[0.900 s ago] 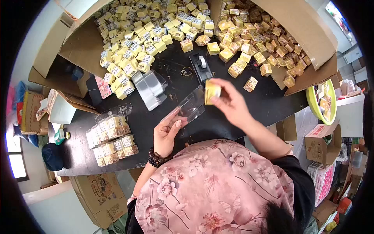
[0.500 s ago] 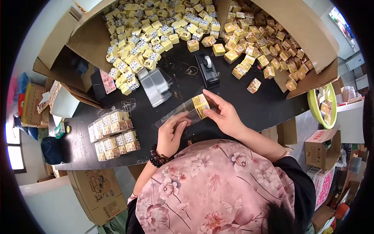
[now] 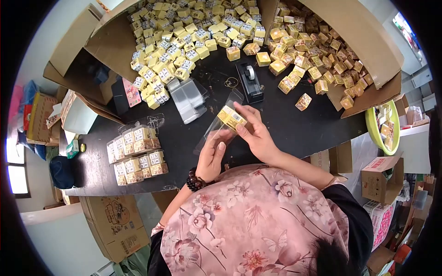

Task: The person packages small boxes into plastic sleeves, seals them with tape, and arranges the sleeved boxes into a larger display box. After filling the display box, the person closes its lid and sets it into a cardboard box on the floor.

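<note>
The left hand, fingers curled, holds the near end of a clear case over the table. The right hand pinches a yellow box between thumb and fingers, midway along the case.

You have bright light, a window glowing white past the worktop's left edge, and bendy, black-cornered sides.

Black table, pale wall; at left, apparently a bright window.
</note>
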`<state>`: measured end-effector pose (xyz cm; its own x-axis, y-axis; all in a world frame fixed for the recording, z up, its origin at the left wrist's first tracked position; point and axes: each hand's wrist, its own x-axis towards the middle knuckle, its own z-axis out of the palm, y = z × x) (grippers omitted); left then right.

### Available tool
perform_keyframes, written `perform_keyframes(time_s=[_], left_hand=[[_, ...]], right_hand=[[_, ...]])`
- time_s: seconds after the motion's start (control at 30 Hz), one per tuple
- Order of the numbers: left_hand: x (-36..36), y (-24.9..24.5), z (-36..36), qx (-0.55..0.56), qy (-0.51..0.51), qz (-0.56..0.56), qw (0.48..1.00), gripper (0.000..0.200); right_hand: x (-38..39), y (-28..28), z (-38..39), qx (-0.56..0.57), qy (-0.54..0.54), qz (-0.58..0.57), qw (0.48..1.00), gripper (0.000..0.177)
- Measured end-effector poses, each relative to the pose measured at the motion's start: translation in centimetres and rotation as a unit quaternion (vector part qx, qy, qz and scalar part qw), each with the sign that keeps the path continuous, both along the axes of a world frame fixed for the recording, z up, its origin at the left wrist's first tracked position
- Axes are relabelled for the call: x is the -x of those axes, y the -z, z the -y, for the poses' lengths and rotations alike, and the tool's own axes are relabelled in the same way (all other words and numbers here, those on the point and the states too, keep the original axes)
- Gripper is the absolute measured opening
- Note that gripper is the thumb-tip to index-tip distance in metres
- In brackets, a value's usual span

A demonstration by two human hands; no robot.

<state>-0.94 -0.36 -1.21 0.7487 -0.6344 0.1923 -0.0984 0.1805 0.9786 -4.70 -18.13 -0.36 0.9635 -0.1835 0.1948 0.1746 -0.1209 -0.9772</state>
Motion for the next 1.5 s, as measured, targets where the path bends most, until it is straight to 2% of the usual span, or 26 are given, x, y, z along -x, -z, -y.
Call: perform_keyframes(time_s=[0.03, 0.07, 0.13, 0.17, 0.2, 0.23, 0.27, 0.3, 0.33, 0.4, 0.47, 0.5, 0.53, 0.6, 0.63, 0.67, 0.73, 0.87, 0.93, 1.0, 1.13, 1.2, 1.23, 1.37, 1.47, 1.5], left_hand=[[0.0, -0.1, -0.4, -0.006, 0.045, -0.015, 0.999, 0.039], [0.2, -0.8, -1.1, -0.007, 0.045, -0.015, 0.999, 0.039], [-0.2, -3.6, -3.0, -0.102, 0.153, -0.038, 0.982, 0.037], [-1.5, -4.4, -4.7, -0.2, 0.214, 0.084, 0.952, 0.029], [-1.8, -4.8, -5.8, -0.254, 0.15, -0.087, 0.951, 0.024], [-1.6, -4.9, -6.6, -0.298, 0.08, -0.258, 0.915, 0.02], [-1.8, -3.7, -7.0, -0.324, 0.008, -0.001, 0.946, 0.021], [-1.5, -3.4, -5.5, -0.212, -0.058, 0.042, 0.975, 0.025], [-1.2, -3.2, -3.2, -0.097, -0.124, 0.089, 0.983, 0.03], [-1.1, -4.2, -1.7, -0.072, -0.184, 0.054, 0.979, 0.04], [-1.9, -4.9, -2.2, -0.309, -0.165, 0.093, 0.932, 0.047], [-2.2, -6.6, -2.0, -0.401, -0.131, 0.016, 0.907, 0.054], [-2.4, -6.2, -1.9, -0.402, -0.128, 0.016, 0.907, 0.054], [-2.8, -4.7, -1.9, -0.272, -0.129, 0.194, 0.934, 0.056], [-3.0, -4.1, -1.2, -0.179, -0.091, 0.128, 0.971, 0.055], [-3.1, -3.6, -0.5, -0.179, -0.093, 0.127, 0.971, 0.055], [-3.4, -3.3, 0.4, 0.032, -0.002, -0.078, 0.996, 0.058], [-3.8, -4.1, 0.0, -0.004, 0.024, -0.09, 0.996, 0.062], [-4.1, -4.1, -0.2, -0.011, 0.034, -0.102, 0.994, 0.062], [-4.5, -4.0, -0.6, -0.019, 0.043, -0.115, 0.992, 0.063], [-5.0, -2.7, -1.0, -0.029, 0.083, -0.083, 0.993, 0.053], [-4.9, -2.7, -0.8, -0.028, 0.085, -0.058, 0.994, 0.049], [-4.5, -3.1, -0.5, -0.03, 0.054, -0.041, 0.997, 0.049], [-3.4, -3.0, 0.4, 0.004, -0.027, -0.017, 0.999, 0.055], [-3.2, -3.3, 0.4, -0.031, -0.026, -0.027, 0.999, 0.059], [-3.1, -3.2, 0.5, -0.031, -0.025, -0.028, 0.999, 0.059]], right_hand=[[0.0, -0.4, -0.4, -0.207, -0.023, -0.038, 0.977, 0.052], [0.1, -0.6, -0.5, -0.404, -0.044, -0.074, 0.911, 0.058], [0.1, 1.0, 0.0, -0.365, -0.026, -0.058, 0.929, 0.061], [0.0, 1.7, 0.2, -0.324, -0.008, -0.043, 0.945, 0.064], [-0.2, 1.7, -0.1, -0.32, 0.007, 0.016, 0.947, 0.054], [-0.2, 1.4, -0.1, -0.322, 0.006, 0.015, 0.947, 0.054], [-0.2, 1.0, 0.0, -0.256, -0.022, 0.013, 0.966, 0.054], [-0.2, 0.5, 0.0, -0.19, -0.053, 0.012, 0.98, 0.055], [-0.5, 0.1, 0.1, -0.192, -0.059, 0.011, 0.979, 0.055], [-1.2, -0.5, 0.8, -0.154, -0.059, -0.012, 0.986, 0.055], [-1.6, -0.9, 1.3, -0.155, -0.071, 0.002, 0.985, 0.062], [-1.7, -1.4, 1.5, -0.111, -0.058, 0.025, 0.992, 0.062], [-1.6, -1.5, 1.6, -0.067, -0.045, 0.048, 0.996, 0.063], [-1.5, -1.4, 1.6, -0.101, -0.075, 0.041, 0.991, 0.063], [-1.5, -1.3, 1.5, -0.134, -0.106, 0.036, 0.985, 0.063], [-1.6, -1.2, 1.4, -0.134, -0.108, 0.035, 0.984, 0.063], [-1.7, -1.0, 1.1, -0.196, -0.088, 0.035, 0.976, 0.055], [-1.4, -1.0, 0.6, -0.204, -0.069, 0.04, 0.976, 0.046], [-1.2, -1.4, 0.7, -0.211, -0.104, 0.03, 0.972, 0.03], [-1.3, -0.6, 1.3, -0.168, -0.126, 0.028, 0.977, 0.026], [-1.3, -0.7, 1.3, -0.117, -0.161, 0.007, 0.98, 0.018], [-1.7, -0.7, 1.0, -0.159, -0.158, 0.015, 0.974, 0.014], [-1.9, -0.7, 1.0, -0.201, -0.154, 0.023, 0.967, 0.012], [-3.0, -1.4, 1.9, -0.165, -0.146, 0.061, 0.973, 0.007], [-3.2, -2.4, 3.0, -0.186, -0.203, -0.019, 0.961, 0.014], [-3.3, -2.8, 3.1, -0.132, -0.203, -0.055, 0.969, 0.011]])
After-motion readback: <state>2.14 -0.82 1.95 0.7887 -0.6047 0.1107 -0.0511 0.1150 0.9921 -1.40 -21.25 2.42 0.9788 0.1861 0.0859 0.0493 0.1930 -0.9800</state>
